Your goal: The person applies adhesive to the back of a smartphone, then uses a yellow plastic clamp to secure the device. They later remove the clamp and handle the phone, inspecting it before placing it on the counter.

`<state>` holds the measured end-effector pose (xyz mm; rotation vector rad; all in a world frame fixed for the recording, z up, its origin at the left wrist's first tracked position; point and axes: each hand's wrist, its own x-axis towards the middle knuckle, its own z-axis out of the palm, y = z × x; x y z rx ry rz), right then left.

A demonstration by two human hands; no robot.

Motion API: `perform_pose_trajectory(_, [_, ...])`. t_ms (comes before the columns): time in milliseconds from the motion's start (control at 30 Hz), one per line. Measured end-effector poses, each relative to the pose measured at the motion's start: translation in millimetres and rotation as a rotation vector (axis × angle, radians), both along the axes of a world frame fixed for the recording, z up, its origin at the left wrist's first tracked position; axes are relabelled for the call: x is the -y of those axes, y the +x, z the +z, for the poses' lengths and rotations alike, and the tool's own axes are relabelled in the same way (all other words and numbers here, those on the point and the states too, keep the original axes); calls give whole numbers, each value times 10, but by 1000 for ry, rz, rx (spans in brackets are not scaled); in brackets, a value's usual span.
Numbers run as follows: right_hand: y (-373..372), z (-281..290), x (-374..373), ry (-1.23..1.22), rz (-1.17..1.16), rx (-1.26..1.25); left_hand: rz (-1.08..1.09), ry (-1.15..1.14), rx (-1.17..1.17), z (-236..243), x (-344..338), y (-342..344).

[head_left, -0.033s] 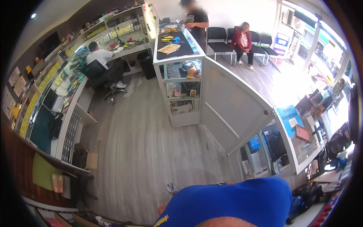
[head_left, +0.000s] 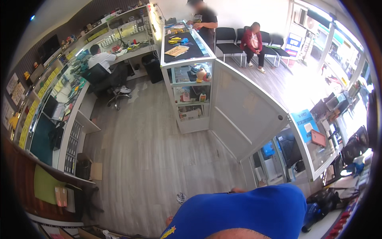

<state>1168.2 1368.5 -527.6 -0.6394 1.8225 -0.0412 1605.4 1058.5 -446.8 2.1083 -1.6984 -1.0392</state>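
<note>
My blue shirt (head_left: pixel 238 211) fills the lower edge and hides most of both arms. At its left side a small patch of skin shows, seemingly my left hand (head_left: pixel 169 220); its fingers are hidden. Beyond the front of the shirt a bit of skin appears, likely my right hand (head_left: pixel 239 190), beside a thin dark edge I cannot make out. What either hand holds, if anything, is hidden. One patterned shoe (head_left: pixel 181 197) is on the wood-look floor (head_left: pixel 151 159). The nearest furniture on the right is a glass display case (head_left: pixel 318 159) with a reddish phone case (head_left: pixel 318 138) on top.
A white panel (head_left: pixel 246 103) joins that case to a taller display counter (head_left: pixel 191 128). Beyond it, one person (head_left: pixel 205 22) stands and another (head_left: pixel 252 42) sits on black chairs. At the left workbench (head_left: pixel 85 93), someone in white (head_left: pixel 101 59) sits. A green-backed chair (head_left: pixel 43 183) stands near left.
The view has shifted slightly. Slightly more skin shows beyond the front of my shirt. The person seated on the black chairs has moved their head a little.
</note>
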Motion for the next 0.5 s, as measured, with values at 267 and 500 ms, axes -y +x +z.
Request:
perform_pose_trajectory(267, [44, 1564, 3838, -523, -543, 37, -131, 152, 56, 294, 2560, 334])
perform_pose_trajectory(500, [-766, 450, 4305, -291, -218, -246, -113, -37, -11, 120, 4778, -632])
